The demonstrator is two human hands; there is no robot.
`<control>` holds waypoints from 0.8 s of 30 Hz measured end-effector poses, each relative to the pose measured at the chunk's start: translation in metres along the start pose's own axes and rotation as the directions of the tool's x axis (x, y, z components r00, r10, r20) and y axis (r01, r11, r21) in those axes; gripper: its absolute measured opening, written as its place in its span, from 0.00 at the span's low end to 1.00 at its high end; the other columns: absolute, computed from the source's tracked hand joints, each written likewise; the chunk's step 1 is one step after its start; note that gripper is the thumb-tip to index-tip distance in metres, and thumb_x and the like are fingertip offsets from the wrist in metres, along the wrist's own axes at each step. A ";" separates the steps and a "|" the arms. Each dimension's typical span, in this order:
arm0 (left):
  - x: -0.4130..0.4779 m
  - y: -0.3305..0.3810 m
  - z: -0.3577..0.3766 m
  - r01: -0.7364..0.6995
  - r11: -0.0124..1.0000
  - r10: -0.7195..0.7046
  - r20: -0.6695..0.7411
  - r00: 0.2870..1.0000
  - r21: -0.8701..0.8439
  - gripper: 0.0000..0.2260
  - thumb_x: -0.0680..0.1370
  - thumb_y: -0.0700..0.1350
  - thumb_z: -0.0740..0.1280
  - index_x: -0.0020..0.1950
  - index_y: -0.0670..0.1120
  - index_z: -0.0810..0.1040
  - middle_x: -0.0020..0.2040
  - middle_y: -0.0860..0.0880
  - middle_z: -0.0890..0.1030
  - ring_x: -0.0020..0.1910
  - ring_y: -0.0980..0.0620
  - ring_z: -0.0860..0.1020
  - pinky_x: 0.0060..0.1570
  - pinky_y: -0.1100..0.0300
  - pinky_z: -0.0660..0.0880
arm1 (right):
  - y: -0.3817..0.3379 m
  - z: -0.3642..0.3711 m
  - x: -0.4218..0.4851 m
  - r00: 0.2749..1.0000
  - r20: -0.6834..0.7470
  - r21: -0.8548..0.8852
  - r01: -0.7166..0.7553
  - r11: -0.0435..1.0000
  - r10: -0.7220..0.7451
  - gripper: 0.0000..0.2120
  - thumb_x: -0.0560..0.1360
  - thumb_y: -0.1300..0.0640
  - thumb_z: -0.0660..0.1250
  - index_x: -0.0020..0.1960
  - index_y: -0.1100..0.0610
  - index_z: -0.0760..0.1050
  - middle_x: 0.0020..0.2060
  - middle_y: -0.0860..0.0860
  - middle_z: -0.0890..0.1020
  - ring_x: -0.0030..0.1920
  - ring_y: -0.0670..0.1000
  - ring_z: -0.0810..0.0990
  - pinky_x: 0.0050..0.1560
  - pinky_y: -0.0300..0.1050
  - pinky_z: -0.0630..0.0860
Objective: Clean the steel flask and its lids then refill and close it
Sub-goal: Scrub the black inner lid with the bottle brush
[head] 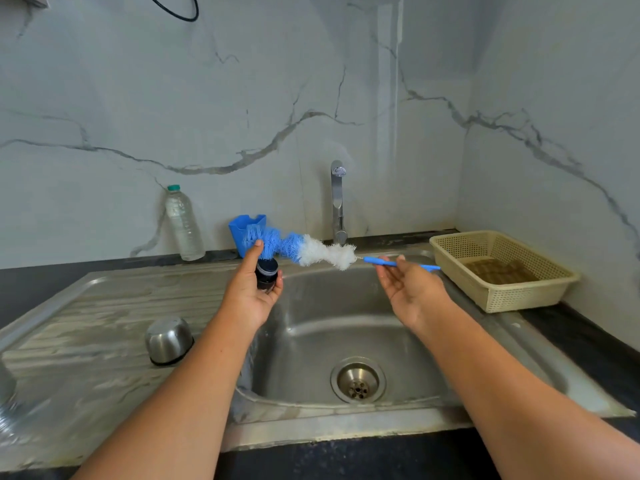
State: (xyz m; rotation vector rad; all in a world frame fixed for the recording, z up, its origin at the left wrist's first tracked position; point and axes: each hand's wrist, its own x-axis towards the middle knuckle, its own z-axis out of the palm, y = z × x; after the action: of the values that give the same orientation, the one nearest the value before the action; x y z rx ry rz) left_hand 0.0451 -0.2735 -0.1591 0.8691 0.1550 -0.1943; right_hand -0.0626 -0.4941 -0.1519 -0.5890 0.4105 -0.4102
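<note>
Gripping the dark round plastic inner lid (267, 273), the left hand (251, 296) curls its fingers round it from below, with the thumb raised against blue bristles. The lid is held above the far left edge of the stainless steel sink (346, 327).

The long bottle brush with blue and white bristles (304, 249) lies nearly level, its long axis running left to right. Its blue tip is over the lid. Its thin blue handle points right, pinched between thumb and fingertips of the palm-up right hand (412, 289). The left hand is nearer the bristles, so scrubbing the lid probably means drawing the brush along that axis.

A domed steel cup lid (169, 339) sits upside down on the draining board, near left. A blurred steel shape at the left edge may be the flask; I cannot tell.

The cream perforated plastic basket (450, 239), right, holds a brown pad (498, 271). The clear plastic bottle with a green cap (183, 226), far left, seems to hold water.
</note>
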 end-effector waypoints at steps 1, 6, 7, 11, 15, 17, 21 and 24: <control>0.000 0.000 0.001 -0.011 1.000 0.011 0.005 1.000 0.000 0.22 0.71 0.54 0.80 0.60 0.47 0.80 0.54 0.44 0.81 0.47 0.48 0.80 0.38 0.60 0.80 | 0.000 -0.002 0.004 0.999 -0.008 -0.001 -0.042 0.999 0.042 0.06 0.84 0.63 0.62 0.58 0.65 0.73 0.49 0.62 0.83 0.52 0.57 0.85 0.38 0.44 0.85; -0.002 -0.001 0.005 -0.077 0.997 0.078 0.060 0.995 -0.028 0.19 0.74 0.53 0.77 0.62 0.50 0.79 0.54 0.47 0.84 0.45 0.52 0.83 0.34 0.63 0.78 | 0.000 -0.007 0.004 0.985 0.016 -0.112 -0.171 0.979 0.174 0.08 0.85 0.62 0.60 0.54 0.66 0.74 0.49 0.63 0.82 0.47 0.58 0.84 0.37 0.45 0.84; -0.002 -0.001 0.006 -0.089 0.995 0.091 0.069 0.993 -0.036 0.20 0.75 0.53 0.77 0.64 0.51 0.79 0.55 0.47 0.84 0.45 0.52 0.84 0.34 0.63 0.77 | -0.001 -0.008 0.003 0.981 0.011 -0.121 -0.191 0.974 0.194 0.08 0.85 0.62 0.60 0.54 0.67 0.74 0.49 0.63 0.82 0.46 0.58 0.84 0.38 0.45 0.84; 0.000 -0.001 0.006 -0.109 0.993 0.112 0.054 0.992 -0.053 0.23 0.75 0.52 0.77 0.69 0.51 0.78 0.56 0.47 0.84 0.45 0.51 0.83 0.33 0.64 0.76 | -0.001 -0.010 -0.002 0.962 -0.016 -0.168 -0.270 0.948 0.271 0.10 0.85 0.60 0.61 0.58 0.67 0.74 0.54 0.64 0.83 0.46 0.61 0.86 0.35 0.46 0.85; 0.001 -0.001 0.005 -0.104 0.994 0.105 0.023 0.994 -0.040 0.18 0.75 0.52 0.76 0.63 0.51 0.78 0.55 0.46 0.83 0.45 0.50 0.82 0.32 0.63 0.76 | -0.005 -0.007 -0.013 0.987 -0.031 -0.527 -0.150 0.836 0.158 0.13 0.84 0.53 0.64 0.55 0.64 0.77 0.46 0.58 0.85 0.34 0.51 0.85 0.33 0.42 0.83; 0.000 -0.001 0.005 -0.098 0.995 0.099 0.022 0.995 -0.027 0.17 0.75 0.52 0.76 0.61 0.51 0.78 0.53 0.47 0.83 0.44 0.51 0.82 0.32 0.63 0.76 | -0.006 -0.009 -0.011 0.957 0.133 -0.903 0.224 0.366 -0.258 0.14 0.82 0.48 0.65 0.51 0.59 0.79 0.41 0.53 0.84 0.35 0.49 0.81 0.40 0.47 0.82; -0.005 -0.002 0.009 -0.083 0.996 0.084 0.052 0.995 -0.013 0.15 0.76 0.51 0.76 0.60 0.51 0.78 0.50 0.48 0.83 0.36 0.54 0.84 0.32 0.63 0.75 | 0.000 -0.011 -0.002 0.808 0.555 -0.820 0.491 -0.295 -0.198 0.27 0.77 0.37 0.68 0.70 0.51 0.74 0.61 0.52 0.80 0.63 0.53 0.78 0.62 0.52 0.77; -0.007 -0.004 0.009 -0.072 0.997 0.071 0.069 0.995 0.019 0.15 0.76 0.51 0.75 0.60 0.50 0.78 0.49 0.48 0.83 0.32 0.55 0.84 0.31 0.62 0.74 | 0.003 -0.016 0.005 0.864 0.502 -0.802 0.473 -0.365 0.015 0.25 0.80 0.41 0.65 0.74 0.48 0.69 0.65 0.51 0.79 0.66 0.55 0.77 0.66 0.54 0.75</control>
State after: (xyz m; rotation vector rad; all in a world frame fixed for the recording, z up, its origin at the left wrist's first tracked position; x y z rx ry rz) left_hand 0.0382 -0.2823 -0.1545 0.8870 0.0578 -0.1588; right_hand -0.0653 -0.5015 -0.1675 -2.6024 0.1826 -0.2668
